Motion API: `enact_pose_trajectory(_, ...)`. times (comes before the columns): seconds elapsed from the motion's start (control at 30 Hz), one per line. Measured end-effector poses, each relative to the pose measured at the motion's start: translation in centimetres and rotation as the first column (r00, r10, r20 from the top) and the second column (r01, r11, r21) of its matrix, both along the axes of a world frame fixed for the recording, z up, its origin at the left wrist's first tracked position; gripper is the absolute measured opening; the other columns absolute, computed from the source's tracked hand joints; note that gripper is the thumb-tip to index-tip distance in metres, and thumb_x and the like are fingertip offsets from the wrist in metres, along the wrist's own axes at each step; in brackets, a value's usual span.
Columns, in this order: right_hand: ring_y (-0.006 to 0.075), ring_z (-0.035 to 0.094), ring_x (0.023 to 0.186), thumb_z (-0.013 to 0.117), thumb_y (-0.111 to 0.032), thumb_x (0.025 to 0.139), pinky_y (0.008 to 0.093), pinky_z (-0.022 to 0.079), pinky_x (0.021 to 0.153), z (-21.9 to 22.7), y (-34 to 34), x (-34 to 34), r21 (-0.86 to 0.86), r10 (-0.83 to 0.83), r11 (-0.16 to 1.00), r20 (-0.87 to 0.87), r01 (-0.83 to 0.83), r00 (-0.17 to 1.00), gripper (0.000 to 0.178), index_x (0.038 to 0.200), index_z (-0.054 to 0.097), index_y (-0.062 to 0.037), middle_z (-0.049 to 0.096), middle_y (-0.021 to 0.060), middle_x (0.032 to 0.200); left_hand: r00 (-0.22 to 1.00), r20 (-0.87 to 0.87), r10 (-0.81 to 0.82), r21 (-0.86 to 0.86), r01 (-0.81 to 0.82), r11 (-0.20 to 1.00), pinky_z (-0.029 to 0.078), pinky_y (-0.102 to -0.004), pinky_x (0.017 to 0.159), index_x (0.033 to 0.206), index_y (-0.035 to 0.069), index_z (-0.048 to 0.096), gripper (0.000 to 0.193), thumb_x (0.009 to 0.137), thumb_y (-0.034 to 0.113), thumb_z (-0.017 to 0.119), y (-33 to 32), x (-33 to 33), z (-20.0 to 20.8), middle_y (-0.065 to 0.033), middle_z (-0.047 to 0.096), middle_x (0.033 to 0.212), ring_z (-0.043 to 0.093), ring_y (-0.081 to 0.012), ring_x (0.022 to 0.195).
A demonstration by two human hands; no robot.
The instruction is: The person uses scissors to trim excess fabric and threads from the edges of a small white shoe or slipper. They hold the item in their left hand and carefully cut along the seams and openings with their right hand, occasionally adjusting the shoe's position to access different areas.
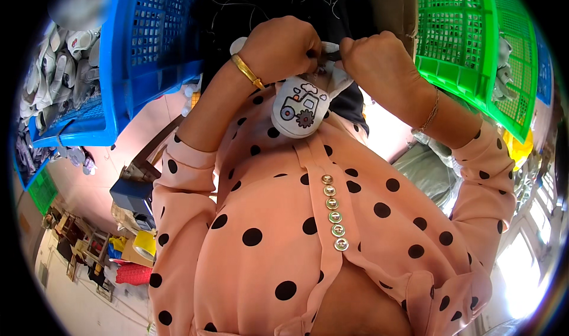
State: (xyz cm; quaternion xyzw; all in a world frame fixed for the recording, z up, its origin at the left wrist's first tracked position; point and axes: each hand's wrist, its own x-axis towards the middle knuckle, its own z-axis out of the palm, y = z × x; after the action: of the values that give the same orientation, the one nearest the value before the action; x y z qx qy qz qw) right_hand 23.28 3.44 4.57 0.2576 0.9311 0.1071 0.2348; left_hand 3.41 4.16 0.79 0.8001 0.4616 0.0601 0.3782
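Observation:
A small white cloth shoe point(300, 109) with a rounded toe hangs in front of my chest. A cartoon vehicle with a cloud and gear-like wheels decorates it. My left hand point(283, 48) is closed at the shoe's upper end, fingers curled and partly turned out of sight. Close on the right, my right hand point(379, 60) is also closed, its fingertips pinched beside the shoe's opening. A small dark piece shows between the two hands; I cannot make out what it is. Dark cloth point(347, 104) lies behind the shoe.
At the left stands a blue plastic basket point(109, 69), near a heap of white shoe pieces point(62, 69). Green plastic baskets point(456, 78) stand at the right. Loose threads point(240, 7) lie on black material beyond my hands. A brown box-like edge point(396, 10) borders it.

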Motion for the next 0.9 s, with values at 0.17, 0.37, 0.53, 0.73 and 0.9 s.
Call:
enact_pose_trajectory(0.17, 0.0122, 0.06, 0.059, 0.07, -0.014, 0.07, 0.0275, 0.035, 0.051, -0.4, -0.1, -0.8, 0.003, -0.035, 0.999, -0.016, 0.035, 0.999, 0.006, 0.073, 0.065, -0.014, 0.052, -0.0034, 0.064, 1.0, -0.011, -0.001, -0.015, 0.001, 1.0, 0.052, -0.0338, 0.062, 0.08, 0.008, 0.076, 0.016, 0.067, 0.015, 0.071, -0.1, -0.4, -0.3, -0.0126, 0.067, 0.071, 0.065, -0.0289, 0.063)
enact_pose_trajectory(0.37, 0.0114, 0.058, 0.059, 0.071, -0.016, 0.069, 0.0291, 0.033, 0.049, -0.7, 0.1, -1.5, 0.033, 0.029, 0.999, 0.037, -0.03, 0.999, 0.004, 0.072, 0.068, -0.0152, 0.052, -0.0042, 0.063, 1.0, 0.023, 0.003, -0.047, -0.001, 0.999, 0.051, -0.0339, 0.061, 0.08, 0.008, 0.075, 0.015, 0.067, 0.015, 0.07, 0.2, -0.9, -0.3, -0.013, 0.067, 0.071, 0.064, -0.0293, 0.063)
enact_pose_trajectory(0.53, 0.0113, 0.055, 0.056, 0.071, -0.015, 0.067, 0.0301, 0.031, 0.048, -0.6, 0.2, -1.9, 0.012, 0.085, 0.996, 0.123, -0.087, 0.989, 0.004, 0.068, 0.068, -0.0178, 0.052, -0.0051, 0.061, 0.999, 0.044, 0.006, -0.042, -0.004, 0.999, 0.05, -0.0344, 0.061, 0.079, 0.008, 0.075, 0.016, 0.066, 0.015, 0.07, -0.1, -1.0, -0.5, -0.0133, 0.067, 0.071, 0.064, -0.0299, 0.063)
enact_pose_trajectory(0.73, 0.0119, 0.054, 0.054, 0.071, -0.015, 0.066, 0.0306, 0.031, 0.048, -0.8, 0.5, -1.3, 0.0, 0.121, 0.993, 0.107, -0.122, 0.987, 0.005, 0.065, 0.067, -0.0185, 0.051, -0.0046, 0.06, 0.999, 0.052, 0.011, -0.054, -0.008, 0.999, 0.05, -0.0357, 0.061, 0.078, 0.008, 0.075, 0.017, 0.065, 0.016, 0.068, 0.0, -0.6, -0.1, -0.0135, 0.066, 0.071, 0.064, -0.0309, 0.064)
enact_pose_trajectory(0.9, 0.0137, 0.061, 0.07, 0.068, -0.017, 0.072, 0.0303, 0.038, 0.055, 0.2, 0.5, -2.1, -0.047, 0.079, 0.996, 0.05, -0.076, 0.996, 0.002, 0.073, 0.068, -0.0186, 0.056, -0.002, 0.072, 0.995, 0.095, 0.013, 0.132, -0.026, 0.991, 0.05, -0.0398, 0.06, 0.073, 0.008, 0.073, 0.015, 0.067, 0.019, 0.065, -0.4, -1.1, -0.8, -0.0149, 0.064, 0.067, 0.063, -0.0338, 0.064)
